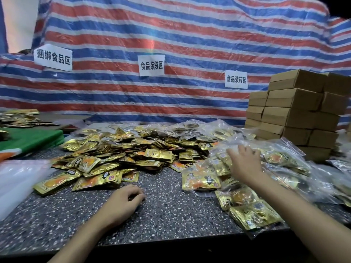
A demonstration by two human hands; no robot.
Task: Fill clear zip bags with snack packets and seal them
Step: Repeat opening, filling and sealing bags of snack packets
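Note:
A big heap of loose gold snack packets [121,149] covers the middle of the speckled table [171,211]. Filled clear zip bags [284,168] lie piled on the right, one [201,179] nearest the heap and another [254,215] at the table's front edge. My right hand [245,160] reaches over that pile, fingers spread and resting on the plastic of a bag. My left hand [127,198] rests on the bare tabletop in front of the heap, fingers loosely curled, holding nothing. A stack of empty clear bags [20,179] lies at the left edge.
Stacked cardboard boxes [296,111] stand at the back right. A green sheet [32,137] and more gold packets [19,116] lie at the back left. A striped tarp [171,54] with paper signs hangs behind the table.

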